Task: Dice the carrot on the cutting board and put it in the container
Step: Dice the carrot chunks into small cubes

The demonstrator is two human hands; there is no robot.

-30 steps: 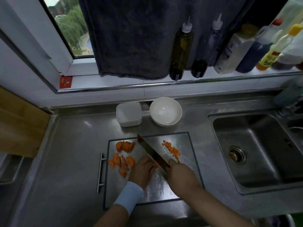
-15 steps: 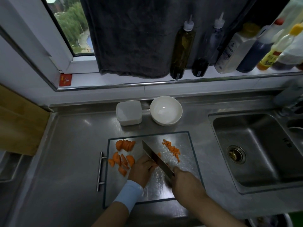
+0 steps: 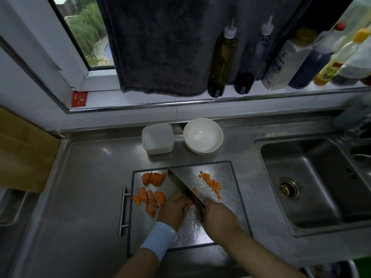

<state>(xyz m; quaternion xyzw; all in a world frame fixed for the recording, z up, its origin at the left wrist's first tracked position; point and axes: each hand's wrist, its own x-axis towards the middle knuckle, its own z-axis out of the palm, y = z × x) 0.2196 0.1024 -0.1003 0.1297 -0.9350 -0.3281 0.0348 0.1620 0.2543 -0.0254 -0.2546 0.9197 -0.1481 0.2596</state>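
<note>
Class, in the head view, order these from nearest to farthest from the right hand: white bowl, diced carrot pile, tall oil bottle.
1. diced carrot pile, on the cutting board beyond the right hand
2. white bowl, behind the board
3. tall oil bottle, on the windowsill

Orange carrot pieces (image 3: 151, 194), white bowl (image 3: 202, 135), dimpled silver cutting board (image 3: 226, 199)

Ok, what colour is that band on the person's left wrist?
The wristband is light blue. It shows clearly in the head view, the only view here.
</note>
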